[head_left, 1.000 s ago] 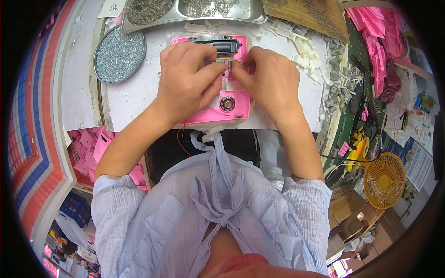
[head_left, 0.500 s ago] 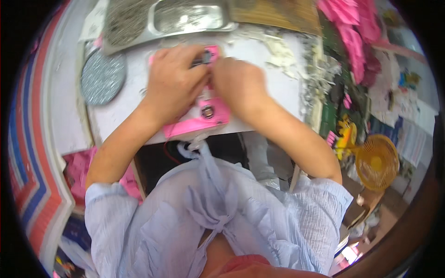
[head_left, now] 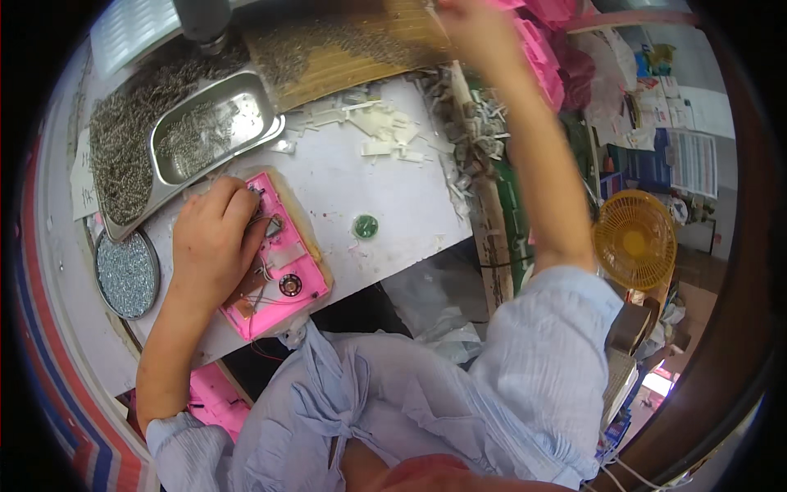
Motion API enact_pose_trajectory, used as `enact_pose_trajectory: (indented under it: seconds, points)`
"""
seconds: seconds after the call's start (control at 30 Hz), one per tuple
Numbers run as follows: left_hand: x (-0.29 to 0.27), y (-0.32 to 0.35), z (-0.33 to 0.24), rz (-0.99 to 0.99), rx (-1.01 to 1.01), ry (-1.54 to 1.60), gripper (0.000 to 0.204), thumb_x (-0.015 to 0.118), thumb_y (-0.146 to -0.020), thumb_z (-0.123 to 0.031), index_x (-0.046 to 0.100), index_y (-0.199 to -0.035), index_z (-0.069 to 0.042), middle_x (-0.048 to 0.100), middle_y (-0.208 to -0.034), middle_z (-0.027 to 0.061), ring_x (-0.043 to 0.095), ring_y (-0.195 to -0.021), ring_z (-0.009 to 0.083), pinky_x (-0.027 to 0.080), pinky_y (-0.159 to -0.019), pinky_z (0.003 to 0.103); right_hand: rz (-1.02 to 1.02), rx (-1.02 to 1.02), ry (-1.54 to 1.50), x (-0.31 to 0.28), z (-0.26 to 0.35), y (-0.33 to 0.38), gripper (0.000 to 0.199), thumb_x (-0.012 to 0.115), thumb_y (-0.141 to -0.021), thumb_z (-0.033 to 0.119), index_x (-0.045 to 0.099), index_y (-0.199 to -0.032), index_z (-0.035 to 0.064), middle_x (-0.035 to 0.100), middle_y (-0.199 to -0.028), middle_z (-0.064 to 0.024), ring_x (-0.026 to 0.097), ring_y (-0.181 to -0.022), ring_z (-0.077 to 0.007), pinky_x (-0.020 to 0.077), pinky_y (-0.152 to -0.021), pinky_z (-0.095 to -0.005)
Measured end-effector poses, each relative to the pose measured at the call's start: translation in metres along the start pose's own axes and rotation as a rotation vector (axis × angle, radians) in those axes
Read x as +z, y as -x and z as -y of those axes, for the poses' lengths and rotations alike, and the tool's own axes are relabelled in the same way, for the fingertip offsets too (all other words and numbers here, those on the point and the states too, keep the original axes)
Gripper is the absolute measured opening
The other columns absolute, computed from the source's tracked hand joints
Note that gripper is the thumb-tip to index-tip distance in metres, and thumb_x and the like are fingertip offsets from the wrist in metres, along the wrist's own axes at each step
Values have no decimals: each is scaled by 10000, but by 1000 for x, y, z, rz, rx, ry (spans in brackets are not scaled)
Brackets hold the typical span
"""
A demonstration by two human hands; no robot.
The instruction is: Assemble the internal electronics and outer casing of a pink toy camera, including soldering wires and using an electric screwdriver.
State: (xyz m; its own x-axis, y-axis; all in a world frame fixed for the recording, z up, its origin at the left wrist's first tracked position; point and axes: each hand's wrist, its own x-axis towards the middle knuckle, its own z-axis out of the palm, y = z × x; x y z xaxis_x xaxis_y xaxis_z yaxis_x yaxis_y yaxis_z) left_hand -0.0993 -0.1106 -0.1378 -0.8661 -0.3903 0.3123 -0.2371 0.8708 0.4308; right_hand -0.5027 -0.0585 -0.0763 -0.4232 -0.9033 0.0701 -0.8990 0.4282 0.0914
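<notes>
My left hand [head_left: 211, 239] lies over the left side of a pink plastic casing [head_left: 308, 272], its fingers curled around the edge. Inside the casing are a small round speaker [head_left: 290, 284], thin wires and a brown circuit board [head_left: 243, 307]. My right arm stretches far forward to the right. At its end, my right hand [head_left: 471, 29] is smeared by motion over the far end of the tan board [head_left: 328, 70], close to pink plastic parts [head_left: 537, 57]. Its fingers cannot be made out.
Small metal pieces surround a steel tray [head_left: 269, 135] at the back left. A round dish [head_left: 127, 275] of small silvery pieces stands left of my left hand. White plastic bits [head_left: 385, 135] and a small green round item [head_left: 365, 226] lie on the table. A yellow basket [head_left: 635, 238] is at right.
My right hand has left the casing and swung forward to the right. The left hand stays on the casing, which appears lower left and tilted as the view turned.
</notes>
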Motion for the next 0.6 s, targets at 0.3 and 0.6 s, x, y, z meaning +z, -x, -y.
enact_pose_trajectory:
  seconds: [0.3,0.6]
  points:
    - [-10,-14,2,260,-35,-95,293,766,-793,-190,599,-1008,-81,603,-959,87,662,-804,317,542,-694,420,46,194,107,175,-395,-125,802,812,-804,472,597,-1392,-29,645,-1335,-295,599,-1293,-418,474,-1058,-459]
    - [-12,-18,2,241,42,-55,321,742,-805,-135,604,-1089,-78,627,-997,109,672,-901,350,552,-755,451,-564,565,-490,-4,-273,-90,542,857,-822,317,696,-1233,3,725,-1156,-197,697,-1030,-305,555,-852,-387]
